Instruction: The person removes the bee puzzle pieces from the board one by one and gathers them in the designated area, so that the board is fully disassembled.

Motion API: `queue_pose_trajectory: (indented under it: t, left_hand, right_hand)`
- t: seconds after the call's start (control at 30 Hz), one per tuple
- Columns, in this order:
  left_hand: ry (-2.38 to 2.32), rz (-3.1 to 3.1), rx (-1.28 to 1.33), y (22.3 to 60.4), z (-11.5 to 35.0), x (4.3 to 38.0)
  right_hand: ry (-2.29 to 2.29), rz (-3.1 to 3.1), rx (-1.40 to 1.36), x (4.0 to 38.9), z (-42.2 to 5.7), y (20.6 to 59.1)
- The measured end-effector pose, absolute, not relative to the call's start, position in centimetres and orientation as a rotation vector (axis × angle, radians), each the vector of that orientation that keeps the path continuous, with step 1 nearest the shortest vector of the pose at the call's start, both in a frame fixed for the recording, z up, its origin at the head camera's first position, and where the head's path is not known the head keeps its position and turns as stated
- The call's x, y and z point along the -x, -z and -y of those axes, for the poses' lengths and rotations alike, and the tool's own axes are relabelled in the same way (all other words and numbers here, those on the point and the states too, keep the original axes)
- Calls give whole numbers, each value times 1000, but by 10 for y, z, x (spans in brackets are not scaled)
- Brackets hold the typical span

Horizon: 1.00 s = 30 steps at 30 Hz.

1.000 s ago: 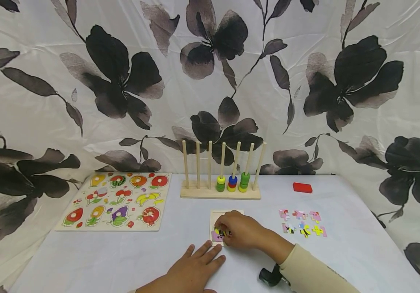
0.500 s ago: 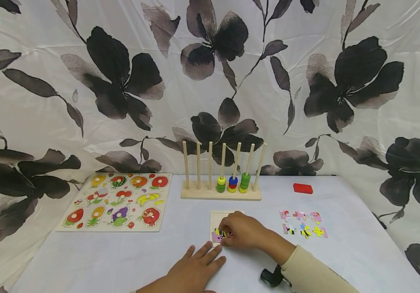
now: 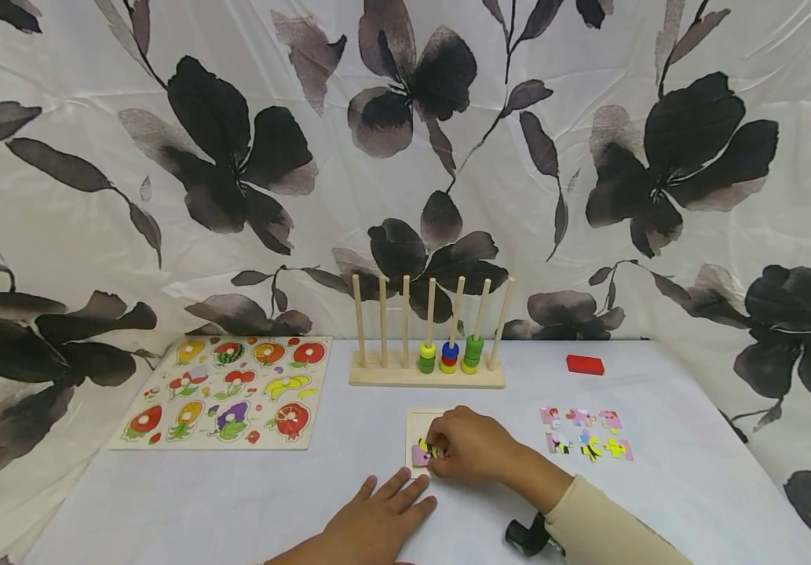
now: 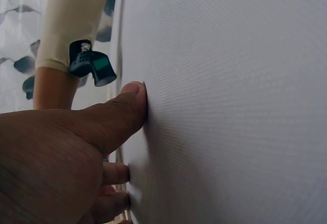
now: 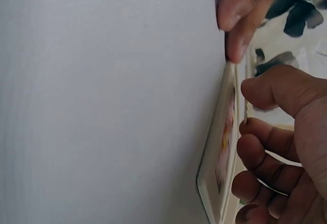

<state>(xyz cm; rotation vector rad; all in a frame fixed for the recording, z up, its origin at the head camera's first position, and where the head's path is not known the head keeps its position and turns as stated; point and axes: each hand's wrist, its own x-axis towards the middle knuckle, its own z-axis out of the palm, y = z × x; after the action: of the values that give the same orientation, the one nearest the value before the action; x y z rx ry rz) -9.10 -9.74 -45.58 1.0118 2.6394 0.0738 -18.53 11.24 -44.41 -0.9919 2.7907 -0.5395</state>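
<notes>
In the head view a small wooden puzzle tray [image 3: 414,424] lies in front of me, with pink-and-yellow bee pieces [image 3: 421,455] at its lower left. My right hand [image 3: 472,443] is over the tray's right side and hides much of it. The right wrist view shows that hand's thumb and index finger pinching a thin puzzle piece [image 5: 246,112] edge-on, just above the tray. My left hand [image 3: 384,514] lies palm down on the white cloth, fingers spread, fingertips right at the tray's near edge. Its thumb [image 4: 134,98] rests on the cloth in the left wrist view.
Several loose puzzle pieces [image 3: 589,447] lie in two rows to the right. Behind them is a red block [image 3: 585,364]. A peg stand [image 3: 391,375] with coloured rings stands at the back, a fruit puzzle board [image 3: 214,443] at left. A black wrist-camera mount [image 3: 527,536] sits below my right sleeve.
My right hand's fingers have shifted slightly to the right over the tray, showing a little more of it. My left hand has stayed in place at the near edge.
</notes>
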Motion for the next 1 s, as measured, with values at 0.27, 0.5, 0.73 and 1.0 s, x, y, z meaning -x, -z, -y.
queue_pose_trajectory:
  t: [0.27,0.5,0.73,1.0]
  left_hand:
    - [-120,-2601,-972,455,97,92]
    - [-128,-2615,-984,455,98,90]
    - [-132,-2598,-956,454,97,91]
    - [-127,-2599,-959,453,97,91]
  right_hand:
    - [558,-2839,938,184,-131,445]
    - [536,-2851,856,182,-151,447]
    - [522,-2885,820,176,-169,445]
    - [509,-2893,721,171,-185,442]
